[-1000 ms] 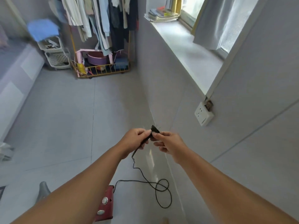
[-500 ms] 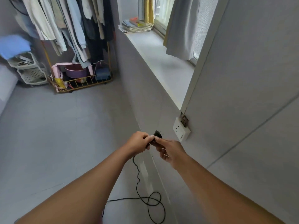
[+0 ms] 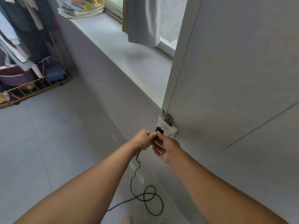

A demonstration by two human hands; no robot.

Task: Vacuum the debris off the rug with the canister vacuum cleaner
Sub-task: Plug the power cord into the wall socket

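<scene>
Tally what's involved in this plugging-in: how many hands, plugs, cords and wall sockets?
Hands: 2, left hand and right hand, both pinching the plug
Black plug: 1
Black cord: 1
White wall socket: 1
Total: 5

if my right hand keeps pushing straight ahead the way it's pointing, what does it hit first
Most likely the white wall socket. The right hand and left hand pinch the black plug right at its face; whether the prongs already touch is unclear.
</scene>
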